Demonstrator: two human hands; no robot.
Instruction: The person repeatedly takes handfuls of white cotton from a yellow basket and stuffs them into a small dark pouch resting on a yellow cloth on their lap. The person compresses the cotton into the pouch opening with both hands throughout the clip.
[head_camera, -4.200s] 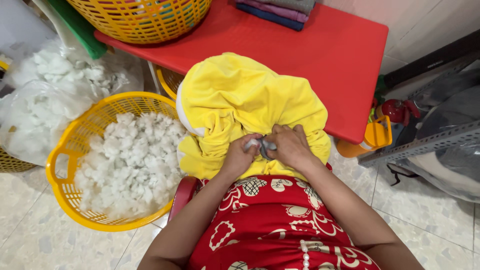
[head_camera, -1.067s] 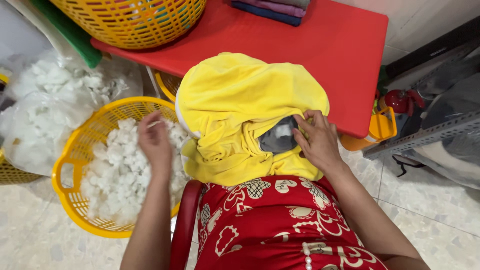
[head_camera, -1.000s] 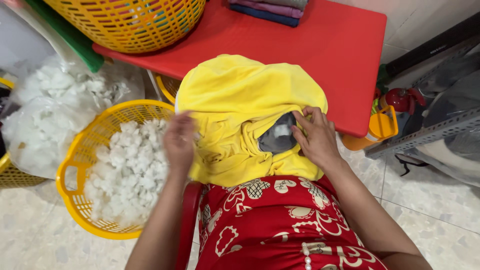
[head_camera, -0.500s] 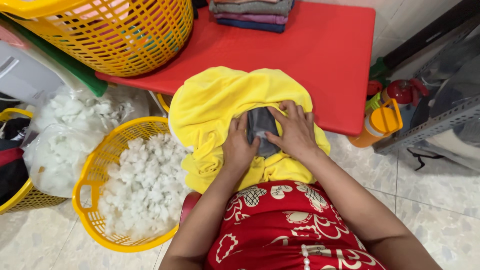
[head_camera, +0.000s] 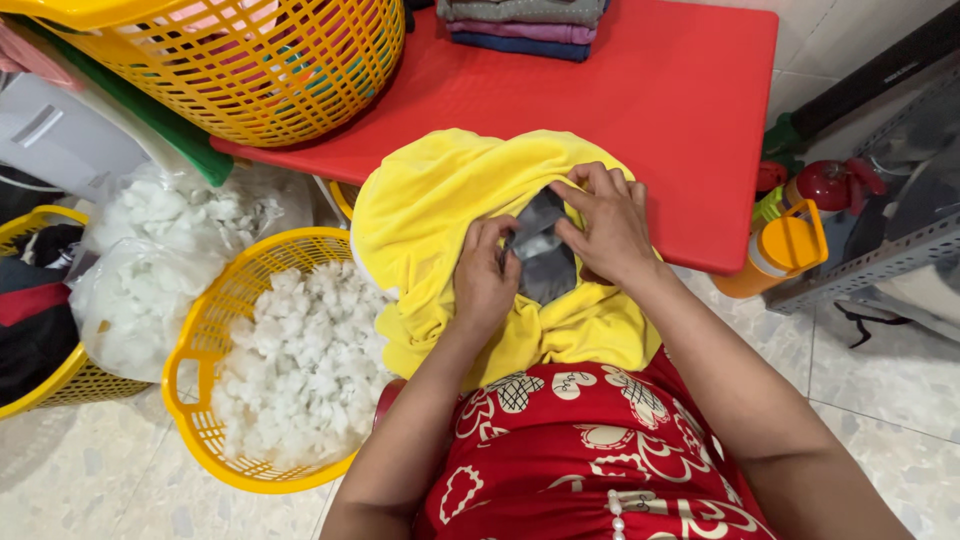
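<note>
**Both hands at grey opening in yellow cloth**

Head view: yellow cloth (head_camera: 440, 215) bunched on lap and against front edge of red desk (head_camera: 680, 110). At its middle, a grey patch (head_camera: 545, 262), looks like an inner lining. Left hand (head_camera: 483, 278) curled, fingertips pinching left edge of grey patch. Right hand (head_camera: 605, 225) fingers bent, pressing on patch's upper-right edge, thumb at its top. Both hands closed on fabric, just apart from each other, patch between them.

L of lap, on tiled floor: round yellow basket (head_camera: 215, 320) filled w/ white fluffy lumps (head_camera: 300, 360). Behind it, clear plastic bag (head_camera: 150, 265) of same white stuff, slumped, no label readable. Far L: another yellow basket (head_camera: 40, 375) w/ dark & red cloth inside.

On desk: big yellow lattice basket (head_camera: 250, 60) top-left, coloured cloth inside; folded stack (head_camera: 525, 20) grey/purple/blue at back edge.

R of desk, floor level: orange-yellow bottle (head_camera: 775, 250) w/ flip handle, red round-topped item (head_camera: 830, 185) behind it, grey metal rack (head_camera: 890, 255).

Red patterned skirt (head_camera: 590, 450) at bottom.
</note>
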